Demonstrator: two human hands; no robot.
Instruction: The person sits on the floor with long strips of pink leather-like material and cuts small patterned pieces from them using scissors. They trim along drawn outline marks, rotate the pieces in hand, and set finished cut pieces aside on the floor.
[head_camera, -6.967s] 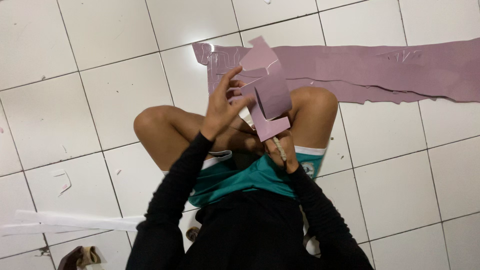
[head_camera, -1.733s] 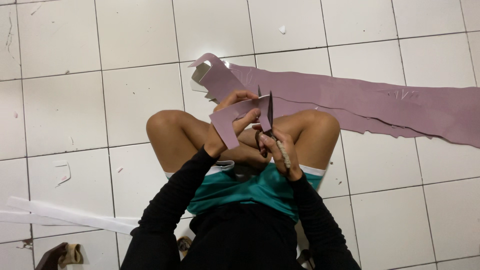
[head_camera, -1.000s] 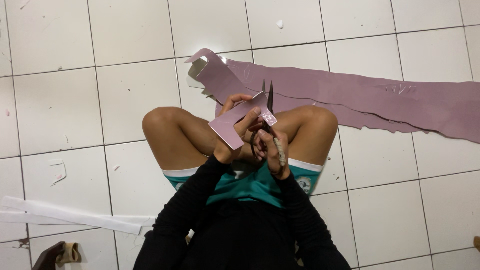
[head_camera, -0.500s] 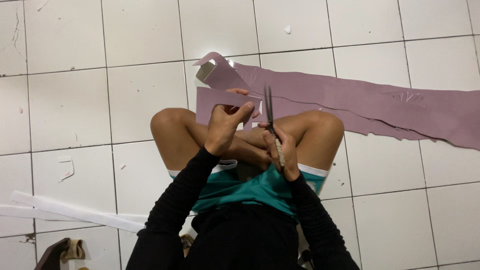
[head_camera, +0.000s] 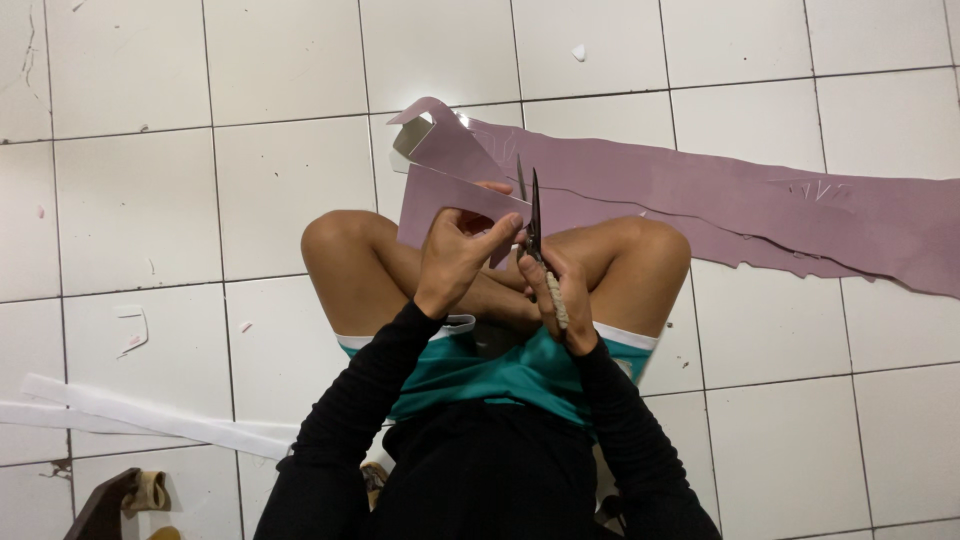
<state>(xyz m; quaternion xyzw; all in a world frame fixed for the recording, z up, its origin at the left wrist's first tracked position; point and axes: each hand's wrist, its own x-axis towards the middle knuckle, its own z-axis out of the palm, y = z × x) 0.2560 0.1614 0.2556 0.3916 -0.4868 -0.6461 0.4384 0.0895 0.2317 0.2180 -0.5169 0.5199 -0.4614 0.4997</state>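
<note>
I sit cross-legged on a white tiled floor. My left hand (head_camera: 458, 258) grips a mauve sheet piece (head_camera: 440, 200) held up in front of my knees. My right hand (head_camera: 552, 292) holds a pair of scissors (head_camera: 532, 215), blades pointing up and slightly apart, at the right edge of that piece. A long mauve strip of the same material (head_camera: 740, 205) lies on the floor beyond my knees and runs off to the right. Its near end curls up (head_camera: 425, 125) behind the held piece.
White strips (head_camera: 130, 415) lie on the tiles at the lower left. A brown object (head_camera: 130, 498) sits at the bottom left corner. Small white scraps (head_camera: 130, 330) dot the floor on the left and one (head_camera: 578, 52) at the top.
The held piece has been turned from tilted to spread flat and wide to the left. The scissors have stayed upright at its right edge, and the camera view has shifted slightly.
</note>
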